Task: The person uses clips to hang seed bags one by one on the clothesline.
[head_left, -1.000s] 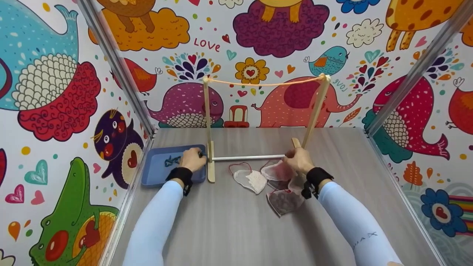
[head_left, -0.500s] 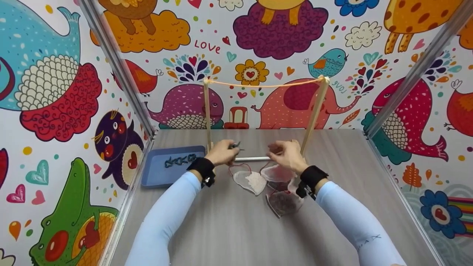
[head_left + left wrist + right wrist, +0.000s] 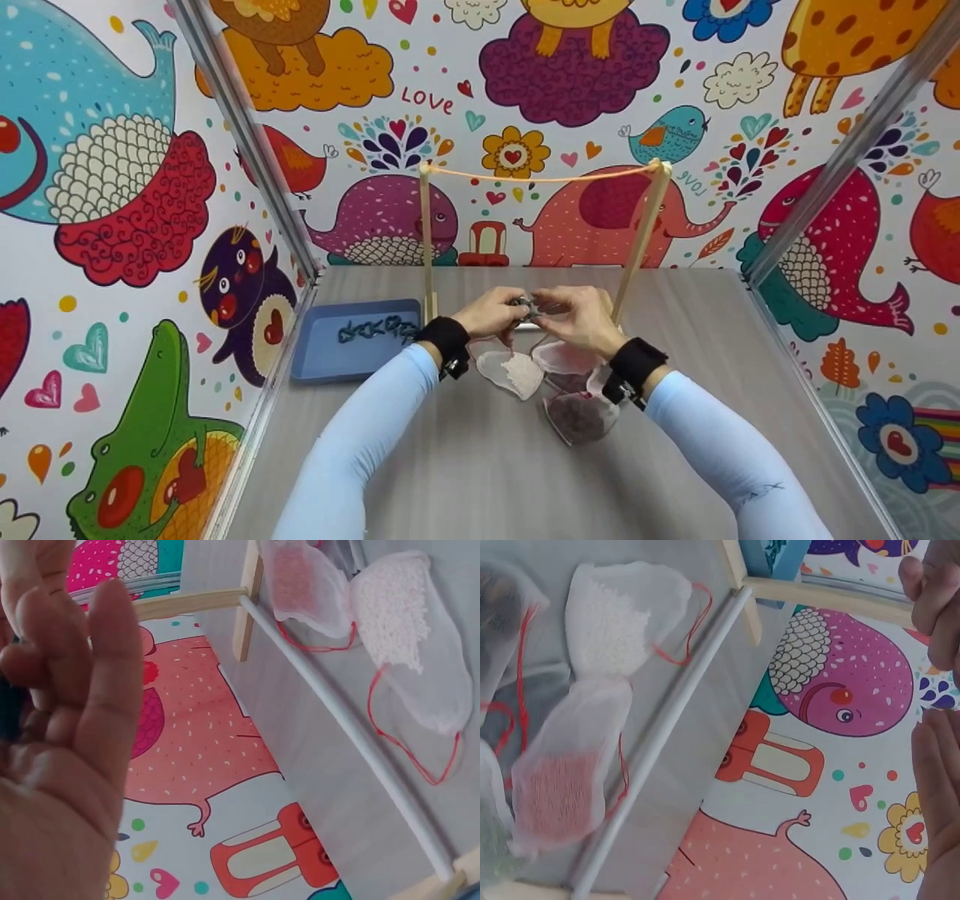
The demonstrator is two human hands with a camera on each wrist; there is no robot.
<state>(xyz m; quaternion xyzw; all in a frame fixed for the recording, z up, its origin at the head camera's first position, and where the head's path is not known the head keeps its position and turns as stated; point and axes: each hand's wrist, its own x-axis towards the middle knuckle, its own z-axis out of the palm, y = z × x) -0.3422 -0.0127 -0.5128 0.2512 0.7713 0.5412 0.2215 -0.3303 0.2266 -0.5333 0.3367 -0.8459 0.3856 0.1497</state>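
Observation:
Both hands meet in the middle of the wooden frame, above the white rod (image 3: 352,727). The left hand (image 3: 486,312) grips a small dark clip-like piece (image 3: 527,306) between thumb and fingers. From the other side, thumb and fingertips of the right hand (image 3: 585,315) pinch the same piece. Below them on the table lie mesh drawstring bags: one with white grains (image 3: 517,375), one with pink contents (image 3: 559,795), one with dark contents (image 3: 583,416). Red strings trail from the bags. In both wrist views the piece is mostly hidden by fingers or out of frame.
A blue tray (image 3: 319,367) at the left holds several similar dark pieces (image 3: 367,330). Two upright wooden posts, left (image 3: 427,232) and right (image 3: 643,232), carry an orange cord (image 3: 540,179) between their tops. Patterned walls (image 3: 525,67) and metal rails enclose the table.
The left hand has come from the tray to the middle with a dark piece. The right hand has left the frame's right foot and moved inward to meet it.

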